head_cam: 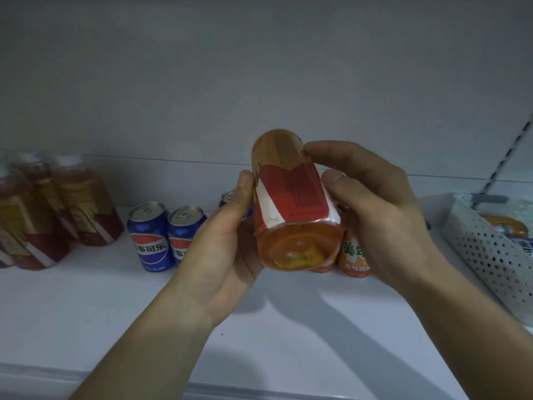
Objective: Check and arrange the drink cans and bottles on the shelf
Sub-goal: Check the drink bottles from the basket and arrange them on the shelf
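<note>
I hold a tea bottle (291, 197) with a red and gold label tipped over above the white shelf (86, 307), its amber base facing me. My left hand (227, 249) cups its left side, thumb on the label. My right hand (380, 212) grips the right side, fingers curled over its upper part. Several matching tea bottles (66, 209) stand at the left. Two blue Pepsi cans (167, 235) stand left of centre. Orange soda cans (353, 255) stand behind the held bottle, partly hidden.
A white perforated basket (490, 255) with more drinks inside sits tilted at the right edge. A grey back panel rises behind the shelf, and a slotted upright runs up at the far right. Another blue can (227, 196) peeks out behind my left thumb.
</note>
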`<state>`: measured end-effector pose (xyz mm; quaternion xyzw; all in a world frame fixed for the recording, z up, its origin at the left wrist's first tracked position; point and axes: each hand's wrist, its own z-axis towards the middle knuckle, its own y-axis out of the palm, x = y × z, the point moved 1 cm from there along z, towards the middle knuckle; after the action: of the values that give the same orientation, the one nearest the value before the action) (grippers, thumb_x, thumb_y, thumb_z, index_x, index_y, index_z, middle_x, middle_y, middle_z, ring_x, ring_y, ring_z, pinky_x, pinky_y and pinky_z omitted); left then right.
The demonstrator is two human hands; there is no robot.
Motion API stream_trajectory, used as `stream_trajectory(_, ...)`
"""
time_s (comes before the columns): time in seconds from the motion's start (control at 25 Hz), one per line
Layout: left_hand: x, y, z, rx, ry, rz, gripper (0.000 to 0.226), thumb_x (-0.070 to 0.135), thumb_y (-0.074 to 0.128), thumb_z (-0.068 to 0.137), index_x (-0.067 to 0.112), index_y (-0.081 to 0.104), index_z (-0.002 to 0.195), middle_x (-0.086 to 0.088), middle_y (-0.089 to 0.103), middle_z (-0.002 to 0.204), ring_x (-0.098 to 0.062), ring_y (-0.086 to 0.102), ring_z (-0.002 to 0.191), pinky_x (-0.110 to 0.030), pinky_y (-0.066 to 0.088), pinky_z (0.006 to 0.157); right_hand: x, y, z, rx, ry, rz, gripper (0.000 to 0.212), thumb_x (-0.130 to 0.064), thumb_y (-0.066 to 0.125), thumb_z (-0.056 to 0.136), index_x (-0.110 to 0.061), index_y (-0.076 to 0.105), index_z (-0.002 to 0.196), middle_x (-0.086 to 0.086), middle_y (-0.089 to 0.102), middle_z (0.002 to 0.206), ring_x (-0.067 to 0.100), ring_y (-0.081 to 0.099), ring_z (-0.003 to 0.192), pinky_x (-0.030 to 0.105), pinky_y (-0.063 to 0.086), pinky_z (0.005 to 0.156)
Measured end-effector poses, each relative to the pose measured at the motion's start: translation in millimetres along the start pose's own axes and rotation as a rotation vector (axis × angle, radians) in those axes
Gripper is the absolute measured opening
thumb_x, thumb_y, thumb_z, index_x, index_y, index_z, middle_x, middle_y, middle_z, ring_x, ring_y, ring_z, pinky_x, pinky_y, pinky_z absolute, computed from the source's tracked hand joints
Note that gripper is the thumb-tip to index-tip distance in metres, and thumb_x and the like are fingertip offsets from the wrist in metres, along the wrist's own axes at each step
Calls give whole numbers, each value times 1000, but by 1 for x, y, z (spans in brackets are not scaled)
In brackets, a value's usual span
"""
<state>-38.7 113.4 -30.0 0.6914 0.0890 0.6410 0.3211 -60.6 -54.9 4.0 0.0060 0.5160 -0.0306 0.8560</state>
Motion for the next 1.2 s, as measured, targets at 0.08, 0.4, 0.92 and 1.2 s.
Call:
stream_trajectory(0.08, 1, -1, 1, -1, -20, -54, 46, 48, 49, 94, 17, 76, 113, -11, 75, 115, -23, 74, 101, -36, 62, 84, -2, 3, -1, 13, -1, -26, 25, -18, 58, 95, -21, 72, 115, -2, 75, 116, 15, 77, 92, 25, 60, 68)
stream_trajectory(0.4, -6, 6, -4, 64, 40, -30, 49, 50, 51, 89, 15, 76, 112, -13, 75, 117, -27, 73, 107, -39, 59, 89, -7, 8, -7, 32, 88, -102, 18, -39, 64, 97, -24, 71, 104, 6, 73, 98, 15, 75, 84, 27, 60, 65)
stream_trajectory(0.92, 1, 6, -8, 45, 481, 370, 48, 16, 58, 93, 30, 55, 139, -11, 72, 111, -25, 73, 103, -34, 61, 78, 0, 5, -10, -3, 148, 55, 66, -34, 79, 71, -29, 55, 132, 1, 79, 108, 24, 79, 91, 36, 62, 76)
stream_trajectory(1.2, -4, 15, -13, -145, 136, 138, 53, 41, 52, 87, 34, 52, 139, -4, 72, 124, -28, 72, 109, -47, 61, 71, 8, 13, -11, 91, 78, 262, 35, -28, 67, 82, -17, 64, 115, -1, 76, 105, 17, 76, 85, 28, 58, 65)
